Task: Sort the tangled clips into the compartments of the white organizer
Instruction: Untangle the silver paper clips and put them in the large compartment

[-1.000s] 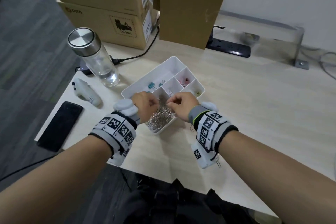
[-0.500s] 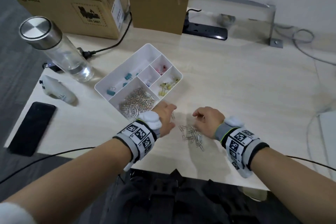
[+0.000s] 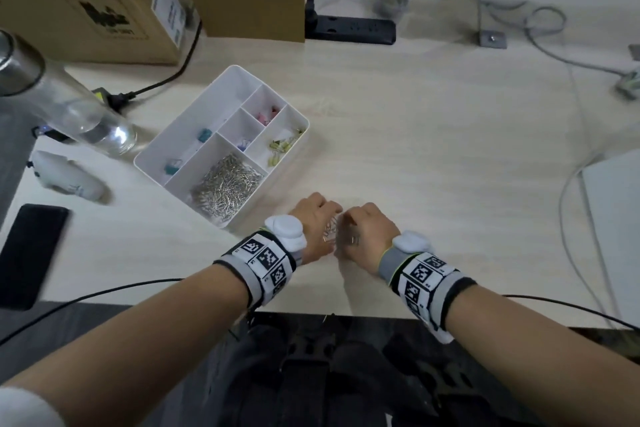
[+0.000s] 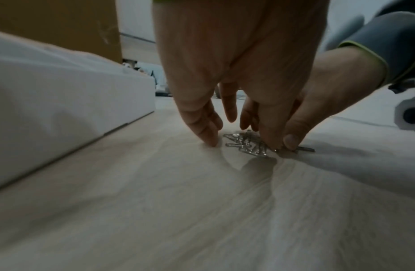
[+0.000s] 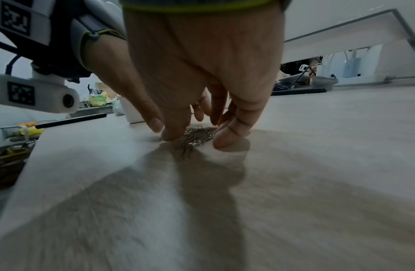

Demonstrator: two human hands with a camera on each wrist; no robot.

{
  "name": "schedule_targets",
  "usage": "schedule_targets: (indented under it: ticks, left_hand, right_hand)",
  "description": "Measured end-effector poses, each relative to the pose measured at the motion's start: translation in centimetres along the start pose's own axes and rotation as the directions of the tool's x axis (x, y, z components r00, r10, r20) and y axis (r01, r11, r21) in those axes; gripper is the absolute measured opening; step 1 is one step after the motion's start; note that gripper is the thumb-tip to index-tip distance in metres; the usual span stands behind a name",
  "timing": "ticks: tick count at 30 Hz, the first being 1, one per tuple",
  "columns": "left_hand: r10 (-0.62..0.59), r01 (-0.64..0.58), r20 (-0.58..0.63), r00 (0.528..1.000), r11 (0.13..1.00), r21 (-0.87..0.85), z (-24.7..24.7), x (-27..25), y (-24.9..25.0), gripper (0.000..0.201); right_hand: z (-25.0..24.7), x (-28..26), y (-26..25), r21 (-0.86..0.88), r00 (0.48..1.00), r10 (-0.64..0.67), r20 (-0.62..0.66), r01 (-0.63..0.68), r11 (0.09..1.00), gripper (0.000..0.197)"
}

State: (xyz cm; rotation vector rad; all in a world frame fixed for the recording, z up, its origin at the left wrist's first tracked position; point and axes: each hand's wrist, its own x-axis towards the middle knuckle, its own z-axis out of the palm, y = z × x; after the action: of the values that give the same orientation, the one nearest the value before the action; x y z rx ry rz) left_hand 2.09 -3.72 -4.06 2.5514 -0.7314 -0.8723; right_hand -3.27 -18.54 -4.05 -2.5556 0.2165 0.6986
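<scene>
To the far left of the hands, a black phone [image 3: 31, 253] lies on the table [image 3: 433, 149]. The white organizer [image 3: 221, 146] stands just to the front-left of the left hand [image 3: 313, 222]; its big compartment holds many silver clips. The left hand has its fingers [image 4: 202, 124] pointing down, tips touching the table beside a small heap of silver clips [image 4: 248, 144], and it holds nothing. The heap lies between both hands. The right hand [image 3: 369, 232] is close beside the left one, its fingers [image 5: 232, 132] bent down around the heap and touching it; whether it grips the clips I cannot tell.
</scene>
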Motion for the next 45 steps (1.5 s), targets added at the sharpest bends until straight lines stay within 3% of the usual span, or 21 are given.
schedule_targets:
  ticks: [4,9,15,18,22,25,32,37,45]
  left_hand:
    - [-0.064,0.055,0.059,0.996,0.988,0.147,0.3,0.1,0.9,0.07]
    - [-0.112,0.106,0.073,0.991,0.992,0.073,0.4,0.5,2.3,0.034]
    - [-0.125,0.125,0.033,0.992,0.992,0.004,0.8,0.6,1.9,0.019]
    - [-0.136,0.136,0.017,0.991,0.991,0.001,1.2,0.5,2.1,0.016]
    - [-0.141,0.142,0.02,0.99,0.99,-0.02,1.3,0.3,2.4,0.014]
    - [-0.127,0.127,0.001,0.992,0.99,-0.065,1.2,0.0,2.0,0.011]
    - [-0.07,0.048,-0.075,0.995,0.965,-0.258,1.2,-0.7,0.7,0.007]
    - [-0.086,0.003,-0.17,0.982,0.897,-0.441,-0.8,-0.9,-0.4,0.009]
    - [-0.075,-0.074,-0.278,0.958,0.87,-0.488,-6.8,-1.8,-4.5,0.026]
  right_hand:
    - [0.7,-0.4,0.8,-0.031,0.999,0.007,-0.032,-0.008,0.999,0.062]
    - [1.1,0.0,0.8,0.082,0.995,-0.035,-0.089,0.042,0.996,0.027]
    - [1.4,0.1,0.8,0.165,0.994,-0.034,-0.1,0.05,0.985,0.017]
    - [1.3,0.1,0.5,0.119,0.996,-0.034,-0.087,0.044,0.992,0.016]
    - [0.8,0.3,0.1,0.105,0.999,0.019,-0.049,-0.014,0.994,0.026]
    - [0.7,0.9,0.0,0.015,0.999,0.023,0.041,-0.024,1.0,0.023]
    - [-0.1,1.0,0.1,0.098,0.998,-0.017,0.054,0.012,0.995,0.009]
    - [-2.5,1.5,-1.2,0.279,1.0,-0.031,-0.002,0.031,0.96,0.012]
    - [-5.2,4.0,-7.1,0.309,0.984,-0.152,-0.09,0.172,0.935,0.013]
